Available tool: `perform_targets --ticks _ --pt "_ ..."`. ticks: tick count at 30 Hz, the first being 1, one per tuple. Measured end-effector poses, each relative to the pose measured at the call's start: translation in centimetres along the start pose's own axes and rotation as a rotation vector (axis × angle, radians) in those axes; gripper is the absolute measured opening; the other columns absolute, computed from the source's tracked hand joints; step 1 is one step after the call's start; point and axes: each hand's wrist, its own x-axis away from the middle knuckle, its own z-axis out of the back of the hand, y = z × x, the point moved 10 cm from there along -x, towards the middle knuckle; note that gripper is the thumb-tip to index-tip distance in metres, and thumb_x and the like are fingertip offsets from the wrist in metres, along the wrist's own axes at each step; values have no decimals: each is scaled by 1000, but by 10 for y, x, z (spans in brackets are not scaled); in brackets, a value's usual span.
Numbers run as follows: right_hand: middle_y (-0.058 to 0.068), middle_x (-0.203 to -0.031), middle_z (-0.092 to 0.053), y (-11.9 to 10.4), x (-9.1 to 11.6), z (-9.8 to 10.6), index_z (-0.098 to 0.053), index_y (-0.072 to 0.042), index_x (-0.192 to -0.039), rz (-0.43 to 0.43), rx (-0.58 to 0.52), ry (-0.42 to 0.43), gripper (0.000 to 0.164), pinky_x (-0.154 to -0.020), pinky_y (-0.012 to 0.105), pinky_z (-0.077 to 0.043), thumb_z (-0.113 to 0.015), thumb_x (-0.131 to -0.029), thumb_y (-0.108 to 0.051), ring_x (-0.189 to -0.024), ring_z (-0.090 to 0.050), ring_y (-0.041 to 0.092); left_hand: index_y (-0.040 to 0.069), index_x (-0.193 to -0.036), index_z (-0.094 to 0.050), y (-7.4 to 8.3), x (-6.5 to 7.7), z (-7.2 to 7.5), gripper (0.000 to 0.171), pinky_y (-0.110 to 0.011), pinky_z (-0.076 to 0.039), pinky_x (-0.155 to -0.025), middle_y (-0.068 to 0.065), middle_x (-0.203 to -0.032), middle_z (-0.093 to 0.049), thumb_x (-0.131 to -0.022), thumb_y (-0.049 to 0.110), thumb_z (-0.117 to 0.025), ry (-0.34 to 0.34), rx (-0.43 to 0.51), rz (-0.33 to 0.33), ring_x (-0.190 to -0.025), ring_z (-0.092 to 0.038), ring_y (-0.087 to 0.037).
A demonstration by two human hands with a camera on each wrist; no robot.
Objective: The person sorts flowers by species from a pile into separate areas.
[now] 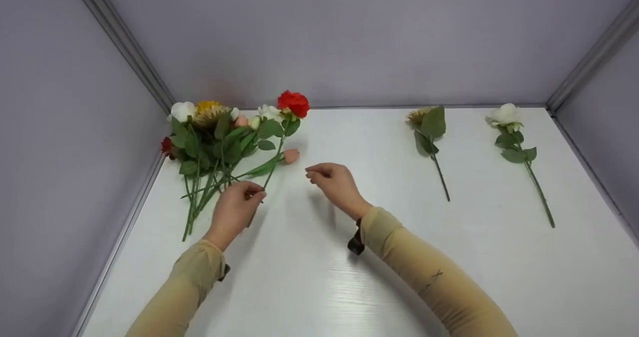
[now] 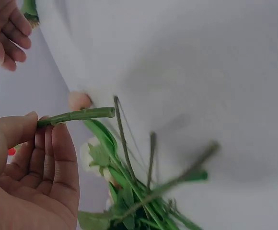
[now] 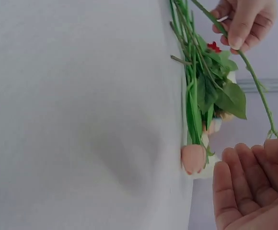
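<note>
Thumb and fingertips of my left hand [image 1: 234,208] pinch the lower stem of a red rose [image 1: 293,103]. In the left wrist view the cut end of its green stem [image 2: 88,114] sticks out past the fingertips. The bloom leans up and away toward the back wall. To the right, my right hand [image 1: 337,184] hovers with loosely bent fingers and nothing in them. The right wrist view has its fingers near the upper part of that stem [image 3: 255,79]. Between the hands and the pile lies a peach tulip [image 1: 291,156].
A heap of flowers [image 1: 204,150], with white, yellow, beige and dark red blooms, lies at the table's back left, stems toward the front. Farther right lie a beige flower [image 1: 432,127] and a white rose [image 1: 506,115], set apart. Grey-white walls [image 1: 349,37] border the white table [image 1: 359,282].
</note>
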Motion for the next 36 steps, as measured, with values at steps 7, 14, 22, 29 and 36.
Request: perform_targets --ticks 7,14,22,29,36 --pt "14 -111 -74 12 3 43 -76 -5 -115 -80 -246 45 25 -90 35 -58 -70 -99 -24 -99 -72 24 8 -106 -74 44 -1 -56 15 -34 -56 -74 -4 -99 -71 -97 20 -73 -56 199 -20 -87 -66 -18" --pt "16 -112 -73 25 15 67 -72 2 -120 -142 -333 49 37 -88 36 -59 -76 -95 -25 -100 -72 29 10 -105 -73 71 -1 -106 14 -32 -55 -72 -1 -95 -69 -97 21 -72 -167 236 -35 -82 -64 -16" --pt "18 -104 -71 40 19 86 -66 9 -121 -237 -401 116 36 -79 35 -62 -76 -93 -12 -87 -73 24 10 -107 -72 90 -1 -134 14 -31 -56 -70 -1 -95 -69 -97 20 -72 -227 258 -68 -80 -66 -14" --pt "18 -99 -71 41 19 100 -67 8 -118 -253 -375 146 34 -77 35 -62 -76 -91 -11 -81 -72 22 3 -109 -74 87 11 -148 17 -33 -60 -71 -4 -95 -71 -96 14 -72 -344 353 -35 -82 -70 -17" --pt "19 -102 -71 45 20 106 -68 7 -118 -271 -377 156 33 -78 35 -62 -76 -92 -11 -83 -72 24 -2 -115 -71 84 22 -162 23 -33 -60 -72 -5 -97 -72 -96 12 -71 -420 392 -10 -84 -71 -19"
